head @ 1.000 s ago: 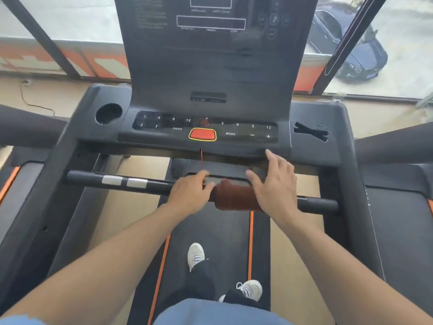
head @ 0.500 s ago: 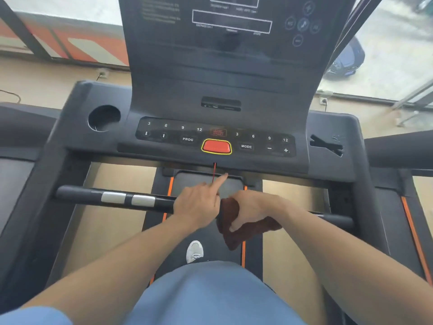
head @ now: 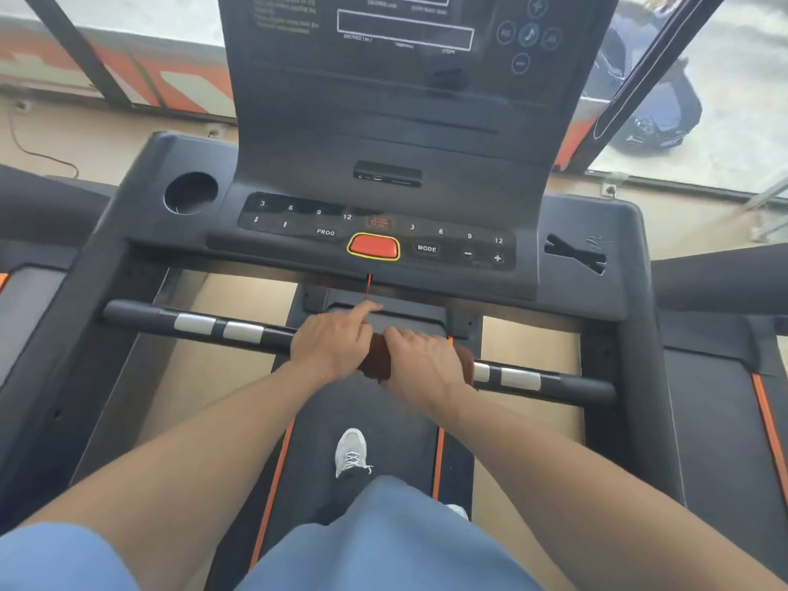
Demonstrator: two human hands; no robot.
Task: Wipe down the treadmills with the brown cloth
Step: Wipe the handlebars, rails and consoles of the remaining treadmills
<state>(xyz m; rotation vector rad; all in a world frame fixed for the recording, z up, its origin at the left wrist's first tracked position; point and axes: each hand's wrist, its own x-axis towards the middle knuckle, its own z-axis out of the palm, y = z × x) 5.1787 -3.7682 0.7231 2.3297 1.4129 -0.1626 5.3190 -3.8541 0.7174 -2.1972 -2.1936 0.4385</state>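
Brown cloth (head: 377,360): dark reddish-brown, bunched, wrapped round treadmill handlebar (head: 145,319) near its middle, mostly hidden under hands; small edge shows again at (head: 467,362). Treadmill (head: 592,232): dark grey console, tall upright display panel, red stop button with yellow rim, round cup hole at left, black crossbar with silver sensor pads, black belt with orange side stripes below.

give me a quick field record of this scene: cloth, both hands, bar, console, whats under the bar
cloth: brown cloth wrapped around the crossbar
right hand: right hand grips the cloth on the bar
left hand: left hand on the bar beside the cloth, forefinger pointing forward
bar: black crossbar with silver sensor pads
console: red stop button, cup holder
below: treadmill belt, white shoe
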